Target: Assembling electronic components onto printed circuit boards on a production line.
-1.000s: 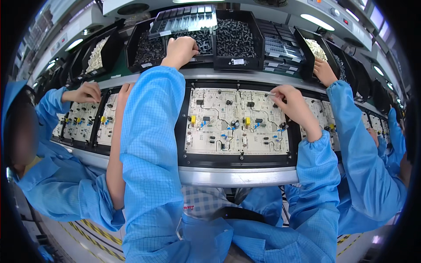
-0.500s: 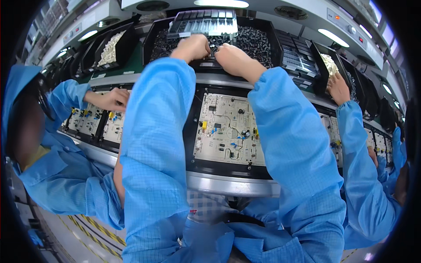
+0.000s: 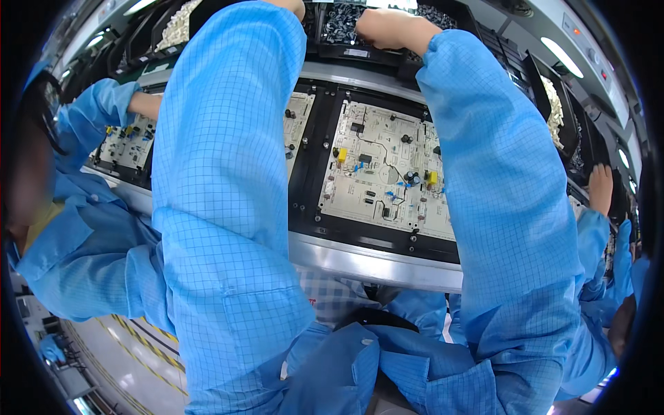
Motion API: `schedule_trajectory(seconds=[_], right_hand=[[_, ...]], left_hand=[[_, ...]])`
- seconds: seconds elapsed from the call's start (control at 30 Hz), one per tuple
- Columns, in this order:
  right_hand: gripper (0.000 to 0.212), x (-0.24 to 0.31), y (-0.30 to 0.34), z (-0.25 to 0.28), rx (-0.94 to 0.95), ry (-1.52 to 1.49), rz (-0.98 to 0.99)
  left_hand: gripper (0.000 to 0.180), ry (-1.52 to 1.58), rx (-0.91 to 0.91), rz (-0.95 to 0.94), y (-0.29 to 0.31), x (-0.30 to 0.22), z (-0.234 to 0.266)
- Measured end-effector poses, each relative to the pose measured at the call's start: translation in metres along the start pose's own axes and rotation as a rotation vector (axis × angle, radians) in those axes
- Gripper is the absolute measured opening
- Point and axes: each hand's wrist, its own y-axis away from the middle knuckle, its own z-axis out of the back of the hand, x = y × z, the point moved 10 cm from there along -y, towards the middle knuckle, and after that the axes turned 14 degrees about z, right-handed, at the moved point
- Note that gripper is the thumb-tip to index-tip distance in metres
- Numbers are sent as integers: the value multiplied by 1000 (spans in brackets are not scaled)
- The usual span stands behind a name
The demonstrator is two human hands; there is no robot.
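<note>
My right hand (image 3: 393, 28) is over a black bin (image 3: 356, 52) heaped with small black components (image 3: 341, 26). Its fingers are curled closed, and whatever they may hold is hidden. At the top edge only the wrist and a bit of my left hand (image 3: 290, 5) show; its fingers are out of the picture. Below my arms lies a pale circuit board (image 3: 380, 162) in a black carrier frame (image 3: 311, 173), fitted with yellow, blue and black components. My sleeve covers part of its right side.
A metal rail (image 3: 373, 259) runs along the near edge of the line. Bins of white parts (image 3: 178, 26) stand at the far left and right. A co-worker's arm (image 3: 104, 114) reaches in from the left, and another co-worker's hand (image 3: 600, 187) is at the right.
The view has tilted downward and turned slightly, so boards and hands sit higher. My left hand has mostly left the picture. My right hand stays over the black components, fingers still curled.
</note>
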Motion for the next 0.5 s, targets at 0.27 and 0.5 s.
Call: schedule_trajectory(seconds=[0.27, 0.5], right_hand=[[24, -4, 26, 40, -60, -341, -193], [12, 17, 77, 89, -290, -438, -256]], left_hand=[[37, -16, 27, -75, 7, -8, -28], [25, 489, -245, -721, 48, -9, -12]])
